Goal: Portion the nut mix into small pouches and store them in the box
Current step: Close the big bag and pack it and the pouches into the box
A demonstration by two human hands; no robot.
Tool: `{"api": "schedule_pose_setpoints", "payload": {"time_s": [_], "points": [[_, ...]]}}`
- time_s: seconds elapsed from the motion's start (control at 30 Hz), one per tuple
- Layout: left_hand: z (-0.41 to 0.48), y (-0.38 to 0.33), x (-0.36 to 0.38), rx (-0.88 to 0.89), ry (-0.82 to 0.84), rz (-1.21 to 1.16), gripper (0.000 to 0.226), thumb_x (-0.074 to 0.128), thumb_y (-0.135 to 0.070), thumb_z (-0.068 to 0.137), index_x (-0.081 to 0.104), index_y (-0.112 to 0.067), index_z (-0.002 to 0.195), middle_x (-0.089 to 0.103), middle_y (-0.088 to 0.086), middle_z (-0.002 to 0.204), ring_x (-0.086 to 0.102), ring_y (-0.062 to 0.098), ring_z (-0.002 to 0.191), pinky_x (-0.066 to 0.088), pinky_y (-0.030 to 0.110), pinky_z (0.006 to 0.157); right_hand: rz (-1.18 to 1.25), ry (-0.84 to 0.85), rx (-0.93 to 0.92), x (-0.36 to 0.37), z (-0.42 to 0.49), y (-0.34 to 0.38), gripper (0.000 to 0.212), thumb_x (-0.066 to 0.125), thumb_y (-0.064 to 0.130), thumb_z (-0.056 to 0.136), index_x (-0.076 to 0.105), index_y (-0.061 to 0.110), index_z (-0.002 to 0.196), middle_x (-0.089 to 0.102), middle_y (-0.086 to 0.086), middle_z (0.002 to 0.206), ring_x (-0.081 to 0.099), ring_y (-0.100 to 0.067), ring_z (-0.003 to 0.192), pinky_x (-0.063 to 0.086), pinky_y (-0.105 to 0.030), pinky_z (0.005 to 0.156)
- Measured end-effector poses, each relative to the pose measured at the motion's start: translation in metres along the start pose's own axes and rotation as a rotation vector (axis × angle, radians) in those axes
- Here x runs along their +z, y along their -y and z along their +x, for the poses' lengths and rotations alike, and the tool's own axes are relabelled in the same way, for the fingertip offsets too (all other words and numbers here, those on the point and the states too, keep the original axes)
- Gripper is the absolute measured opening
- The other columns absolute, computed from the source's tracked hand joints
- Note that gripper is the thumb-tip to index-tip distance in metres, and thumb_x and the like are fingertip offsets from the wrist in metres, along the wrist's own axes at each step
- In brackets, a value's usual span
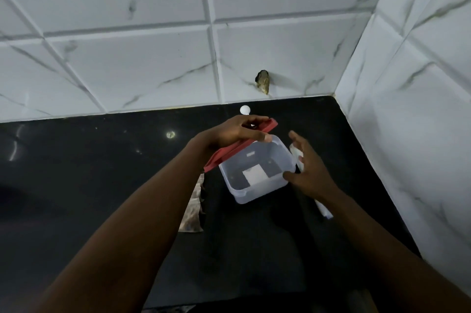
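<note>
Head view: a clear plastic box (257, 191) stands on the black tabletop (89, 172), close to the middle of the picture and turned a little askew. It is uncovered, and a white label shows through its floor.

The left hand (237, 131) reaches in from 7 o'clock and grips the red lid (215, 158). The thumb lies on the lid's near edge and the fingers are curled over its far side. The lid is tilted, its low end at the box's 9 o'clock corner and its high end over the rim at 12 o'clock.

The right hand (308, 170) comes in from 5 o'clock and is at the box's 3 o'clock side. Its fingers are straight and spread, holding nothing, and the thumb touches the box's wall near the rim. Under this hand lies a white roll (323, 208), running from 3 toward 5 o'clock of the box. Whether the fingers touch it cannot be told.

At the box's 8 o'clock a clear bag (192, 213) with brownish contents lies flat, partly hidden by the left forearm. At 12 o'clock, just beyond the lid, is a small white round thing (245, 109), too small to make out. Behind it the marbled tile wall (127, 70) has a rough hole (262, 82).
</note>
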State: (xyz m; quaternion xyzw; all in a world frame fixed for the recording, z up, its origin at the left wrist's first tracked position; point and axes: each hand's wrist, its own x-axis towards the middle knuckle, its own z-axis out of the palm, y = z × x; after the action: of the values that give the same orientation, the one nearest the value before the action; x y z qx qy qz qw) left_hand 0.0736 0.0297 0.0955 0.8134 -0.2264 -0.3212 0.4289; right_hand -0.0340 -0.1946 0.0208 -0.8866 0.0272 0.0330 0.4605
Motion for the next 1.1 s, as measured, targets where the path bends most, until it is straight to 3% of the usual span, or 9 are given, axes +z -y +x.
{"api": "schedule_pose_setpoints", "payload": {"time_s": [0.17, 0.3, 0.43, 0.6, 0.73, 0.87, 0.9, 1.0, 1.1], "points": [[-0.004, -0.002, -0.006, 0.045, -0.002, -0.065, 0.094, 0.069, -0.061, 0.072, 0.043, -0.027, 0.156, 0.056, 0.0, 0.146, 0.056, 0.016, 0.129, 0.045, 0.033, 0.105, 0.098, -0.071, -0.176, -0.002, 0.024, 0.043, 0.092, 0.083, 0.009, 0.078, 0.035, 0.028, 0.154, 0.04, 0.006, 0.158, 0.039, -0.012, 0.143, 0.038, -0.032, 0.113], [-0.011, -0.004, -0.012, 0.079, -0.03, -0.089, 0.093, 0.067, -0.061, 0.071, 0.047, -0.019, 0.152, 0.063, -0.003, 0.131, 0.06, 0.013, 0.12, 0.045, 0.031, 0.101, 0.031, -0.094, -0.135, 0.006, 0.04, 0.049, 0.086, 0.084, 0.011, 0.079, 0.04, 0.025, 0.151, 0.048, 0.003, 0.151, 0.045, -0.01, 0.132, 0.046, -0.037, 0.109], [-0.018, -0.006, -0.02, 0.097, -0.01, -0.109, 0.084, 0.065, -0.058, 0.074, 0.052, -0.018, 0.146, 0.065, -0.006, 0.118, 0.063, 0.0, 0.101, 0.044, 0.023, 0.089, 0.114, -0.09, -0.175, 0.009, 0.047, 0.053, 0.083, 0.081, 0.008, 0.082, 0.04, 0.025, 0.152, 0.047, 0.004, 0.153, 0.047, -0.011, 0.133, 0.048, -0.028, 0.101], [-0.023, -0.002, -0.027, 0.061, 0.024, -0.203, 0.086, 0.069, -0.067, 0.068, 0.058, -0.011, 0.131, 0.064, 0.022, 0.125, 0.062, 0.027, 0.104, 0.051, 0.032, 0.09, 0.089, -0.105, -0.374, 0.006, 0.058, 0.073, 0.051, 0.077, 0.012, 0.088, 0.059, 0.021, 0.135, 0.063, 0.006, 0.13, 0.061, -0.005, 0.119, 0.054, -0.028, 0.1], [-0.034, 0.001, -0.037, -0.087, -0.004, -0.383, 0.061, 0.056, -0.063, 0.083, 0.067, -0.015, 0.119, 0.076, 0.004, 0.099, 0.069, 0.019, 0.087, 0.057, 0.029, 0.077, 0.164, -0.078, -0.311, 0.004, 0.068, 0.082, 0.033, 0.077, 0.019, 0.089, 0.065, 0.025, 0.12, 0.071, 0.009, 0.109, 0.068, -0.001, 0.101, 0.055, -0.021, 0.091], [-0.044, 0.011, -0.055, -0.124, -0.031, -0.519, 0.068, 0.038, -0.071, 0.097, 0.069, -0.018, 0.125, 0.078, 0.009, 0.099, 0.075, 0.022, 0.083, 0.059, 0.031, 0.073, 0.178, -0.084, -0.228, 0.001, 0.076, 0.084, 0.024, 0.076, 0.026, 0.09, 0.067, 0.025, 0.113, 0.072, 0.014, 0.098, 0.068, 0.008, 0.086, 0.051, -0.007, 0.074], [-0.049, 0.015, -0.059, -0.152, -0.058, -0.54, 0.07, 0.031, -0.071, 0.099, 0.07, -0.017, 0.123, 0.079, 0.009, 0.098, 0.076, 0.023, 0.083, 0.06, 0.03, 0.071, 0.185, -0.09, -0.204, 0.001, 0.079, 0.082, 0.022, 0.076, 0.027, 0.091, 0.067, 0.025, 0.111, 0.072, 0.014, 0.096, 0.068, 0.008, 0.084, 0.052, -0.008, 0.073], [-0.052, 0.035, -0.07, -0.174, -0.132, -0.605, 0.076, 0.035, -0.073, 0.097, 0.067, -0.014, 0.134, 0.075, 0.014, 0.122, 0.073, 0.029, 0.107, 0.057, 0.038, 0.087, 0.243, -0.108, -0.117, 0.003, 0.091, 0.075, 0.016, 0.077, 0.027, 0.09, 0.07, 0.024, 0.104, 0.073, 0.01, 0.09, 0.072, -0.003, 0.08, 0.06, -0.021, 0.071], [-0.048, 0.055, -0.074, -0.131, -0.31, -0.721, 0.054, 0.049, -0.054, 0.102, 0.066, -0.014, 0.133, 0.075, 0.009, 0.122, 0.072, 0.021, 0.106, 0.057, 0.033, 0.082, 0.282, -0.11, -0.015, 0.009, 0.101, 0.07, 0.023, 0.077, 0.026, 0.09, 0.072, 0.013, 0.108, 0.072, 0.0, 0.092, 0.073, -0.011, 0.076, 0.062, -0.025, 0.065]]}}
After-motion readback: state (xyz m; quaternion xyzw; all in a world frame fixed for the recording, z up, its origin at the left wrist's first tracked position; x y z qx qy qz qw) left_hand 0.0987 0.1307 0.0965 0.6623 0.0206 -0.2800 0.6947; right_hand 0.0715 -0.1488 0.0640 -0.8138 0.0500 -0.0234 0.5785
